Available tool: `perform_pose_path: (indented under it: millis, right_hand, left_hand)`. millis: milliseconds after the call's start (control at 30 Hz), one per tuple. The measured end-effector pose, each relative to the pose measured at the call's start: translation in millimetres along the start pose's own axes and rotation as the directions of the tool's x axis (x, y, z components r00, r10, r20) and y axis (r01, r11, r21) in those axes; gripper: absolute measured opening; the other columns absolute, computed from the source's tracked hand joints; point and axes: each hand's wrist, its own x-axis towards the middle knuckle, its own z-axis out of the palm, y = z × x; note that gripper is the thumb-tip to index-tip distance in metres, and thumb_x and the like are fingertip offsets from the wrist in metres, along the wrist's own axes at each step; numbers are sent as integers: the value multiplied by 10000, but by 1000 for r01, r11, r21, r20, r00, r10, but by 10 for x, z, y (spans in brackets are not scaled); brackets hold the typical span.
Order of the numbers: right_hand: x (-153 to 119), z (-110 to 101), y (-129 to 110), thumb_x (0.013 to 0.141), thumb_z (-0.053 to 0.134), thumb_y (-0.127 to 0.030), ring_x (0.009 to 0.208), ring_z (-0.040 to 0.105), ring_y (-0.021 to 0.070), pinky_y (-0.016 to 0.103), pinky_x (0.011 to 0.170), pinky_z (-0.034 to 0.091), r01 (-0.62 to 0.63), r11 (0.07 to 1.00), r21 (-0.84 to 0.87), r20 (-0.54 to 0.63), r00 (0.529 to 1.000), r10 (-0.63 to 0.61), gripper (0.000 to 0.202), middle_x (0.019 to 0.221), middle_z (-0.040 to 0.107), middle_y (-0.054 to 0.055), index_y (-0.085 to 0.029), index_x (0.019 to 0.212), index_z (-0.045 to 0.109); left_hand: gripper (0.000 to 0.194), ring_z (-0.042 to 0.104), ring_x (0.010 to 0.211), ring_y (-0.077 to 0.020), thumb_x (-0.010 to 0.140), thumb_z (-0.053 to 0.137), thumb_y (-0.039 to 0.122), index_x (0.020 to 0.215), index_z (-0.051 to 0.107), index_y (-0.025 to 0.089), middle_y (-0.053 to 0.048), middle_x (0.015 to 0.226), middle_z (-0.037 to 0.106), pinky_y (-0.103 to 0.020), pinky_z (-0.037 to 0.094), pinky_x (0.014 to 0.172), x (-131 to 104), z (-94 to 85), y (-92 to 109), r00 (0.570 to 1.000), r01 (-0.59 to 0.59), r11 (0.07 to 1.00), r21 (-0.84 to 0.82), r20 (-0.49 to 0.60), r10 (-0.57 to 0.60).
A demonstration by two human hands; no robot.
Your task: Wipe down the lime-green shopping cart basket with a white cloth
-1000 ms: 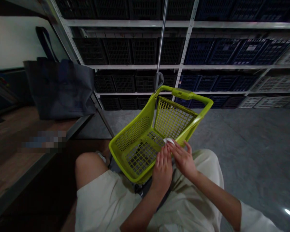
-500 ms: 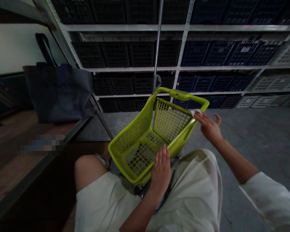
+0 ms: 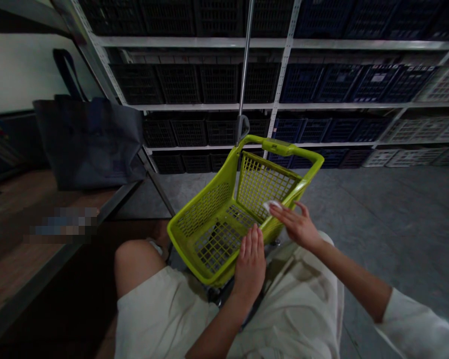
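Note:
A yellow-green plastic shopping cart (image 3: 200,222) with grid walls stands between my knees, its handle bar at the far end. My left hand (image 3: 250,262) rests on the near right rim, fingers stretched out and close together, holding nothing visible. Under the fingertips of my right hand (image 3: 297,224) is a small white cloth or wipe (image 3: 272,205), pressed against the right rim about midway along. Part of the wipe is covered by the fingers. A metal pole (image 3: 246,65) with a grey grip rises from the cart's far left corner.
White shelving (image 3: 194,43) filled with dark crates (image 3: 220,84) stands ahead, with pale crates (image 3: 415,130) at the far right. On the left, a dark tote bag (image 3: 90,144) sits on a wooden bench (image 3: 18,199) with a metal edge. Grey floor (image 3: 389,219) lies to the right.
My right hand has slid the white wipe along the cart's right rim, from near the handle toward me. My left hand has stayed in place on the rim.

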Motion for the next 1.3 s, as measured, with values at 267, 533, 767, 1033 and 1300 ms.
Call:
perform_pose_path:
  millis: [267, 533, 767, 1033, 1300]
  right_hand:
    - [119, 52, 367, 846, 394, -13, 1352, 522, 251, 516, 1153, 166, -390, 906, -165, -191, 914, 358, 681, 1419, 597, 121, -232, 1491, 425]
    - [-15, 181, -823, 868, 378, -15, 1424, 435, 217, 489, 1168, 208, -67, 990, 126, -20, 997, 70, 796, 1490, 524, 111, -236, 1601, 162]
    - [-26, 26, 523, 879, 357, 16, 1332, 542, 196, 447, 1130, 316, 192, 981, -17, 10, 981, -192, 780, 1453, 565, 85, -268, 1590, 212]
    - [38, 138, 389, 896, 427, -43, 1347, 531, 266, 519, 1165, 225, -273, 955, -117, -261, 936, 235, 694, 1412, 605, 113, -264, 1548, 339]
    - [-45, 301, -862, 905, 384, -66, 1402, 465, 235, 492, 1150, 239, -61, 983, 174, -125, 989, 83, 712, 1430, 590, 104, -231, 1582, 240]
  left_hand:
    - [565, 460, 1405, -225, 930, 488, 187, 1475, 439, 48, -126, 1576, 407, -344, 425, 1132, 26, 1, 20, 1000, 1, 1000, 7, -6, -1]
    - [573, 443, 1417, -227, 956, 465, 224, 1499, 401, 49, -136, 1564, 426, -359, 392, 1160, -6, 44, 14, 1000, 0, 1000, -1, -22, 0]
    - [564, 447, 1413, -213, 942, 469, 203, 1488, 429, 73, -109, 1588, 391, -341, 401, 1148, 4, 56, 15, 1000, -5, 1000, 17, -9, 5]
    - [573, 457, 1401, -223, 945, 481, 225, 1487, 422, 50, -117, 1582, 399, -340, 419, 1129, 15, 46, 35, 1000, 8, 1000, 27, -12, -7]
    - [528, 490, 1371, -223, 981, 420, 236, 1476, 443, 53, -114, 1522, 491, -343, 418, 1126, -5, 41, 19, 999, 9, 1000, 29, -44, -7]
